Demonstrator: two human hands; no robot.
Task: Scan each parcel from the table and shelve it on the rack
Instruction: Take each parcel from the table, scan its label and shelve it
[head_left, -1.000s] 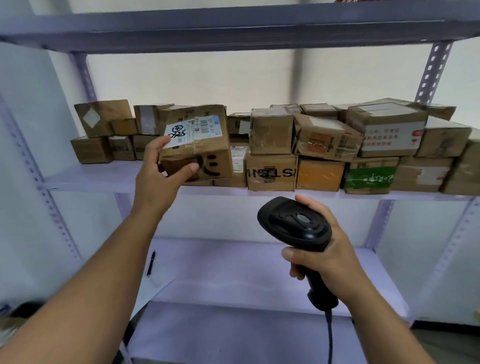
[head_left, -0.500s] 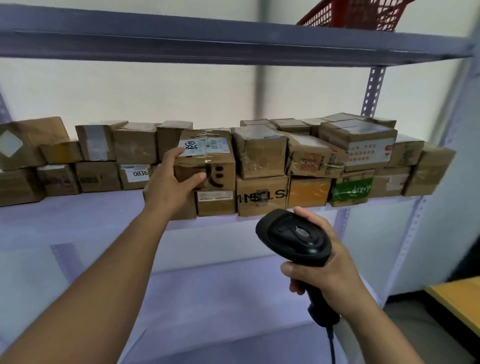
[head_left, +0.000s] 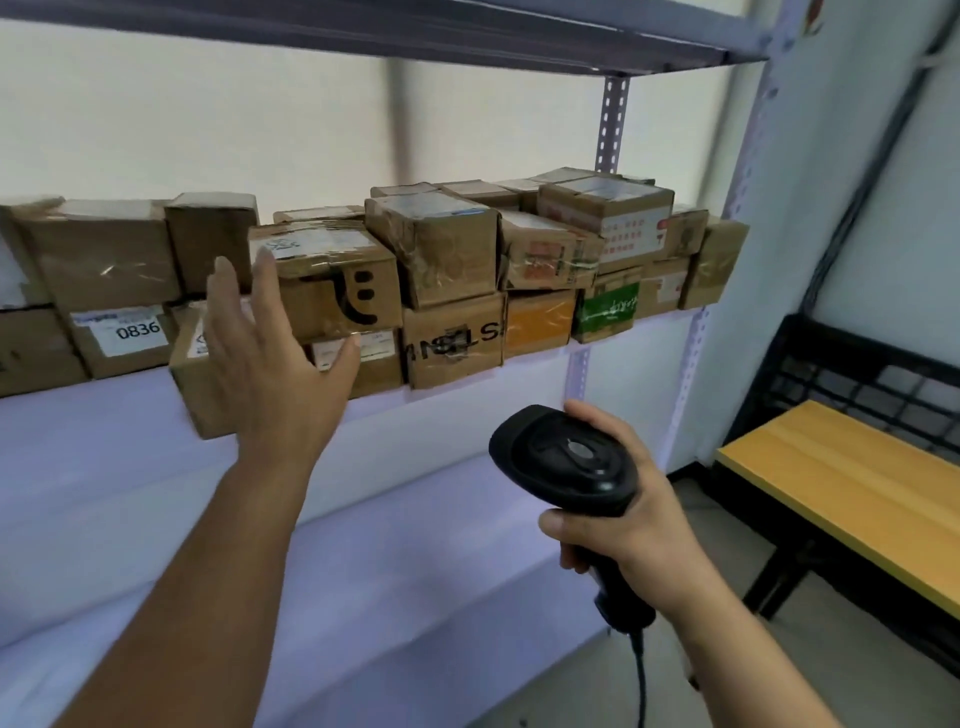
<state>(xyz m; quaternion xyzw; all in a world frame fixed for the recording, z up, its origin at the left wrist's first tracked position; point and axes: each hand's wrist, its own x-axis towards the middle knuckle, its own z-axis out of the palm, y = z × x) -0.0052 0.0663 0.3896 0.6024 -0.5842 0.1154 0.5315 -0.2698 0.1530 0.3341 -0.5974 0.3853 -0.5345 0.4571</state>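
The smiley-marked parcel (head_left: 332, 291) is seen stacked on the rack (head_left: 519, 374) at eleven o'clock, with the left hand (head_left: 270, 364) spread empty beside it. The scanner (head_left: 566, 460) is clamped in the right hand (head_left: 628, 525). The overhanging lower box (head_left: 202, 384) could be knocked off by a careless movement of the arm.

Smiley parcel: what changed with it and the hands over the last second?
The left hand carried the smiley parcel onto the upper row of the shelf, then let go; it is now open, fingers spread, just in front of the box. The view swung right, bringing a bench into sight. The right hand kept gripping the scanner; the other parcels stayed put.
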